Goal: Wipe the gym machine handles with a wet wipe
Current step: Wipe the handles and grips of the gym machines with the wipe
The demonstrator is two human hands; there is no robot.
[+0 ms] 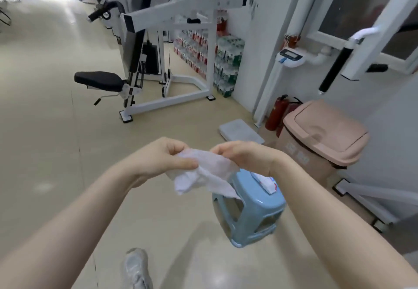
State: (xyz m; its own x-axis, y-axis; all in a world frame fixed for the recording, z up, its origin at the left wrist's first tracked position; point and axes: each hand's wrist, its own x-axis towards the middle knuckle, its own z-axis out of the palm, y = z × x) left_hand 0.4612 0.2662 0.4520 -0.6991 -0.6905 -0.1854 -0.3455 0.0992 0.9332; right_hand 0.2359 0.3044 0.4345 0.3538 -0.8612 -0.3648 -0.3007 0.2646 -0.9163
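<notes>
Because the wet wipe point(204, 171) was crumpled, I held it between both hands in front of me, my left hand point(162, 159) pinching one edge with thumb and fingers, my right hand point(245, 156) pinching the other, to spread it flat. The wipe pack point(265, 181) lay on the blue stool point(251, 207) below. The black machine handle point(334, 71) hung well apart at right, not yet wiped.

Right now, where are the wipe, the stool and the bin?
wipe point(204, 171), head view, its crumpled middle between the hands.
stool point(255, 202), head view, bare blue seat.
bin point(325, 130), head view, pink lid.
</notes>
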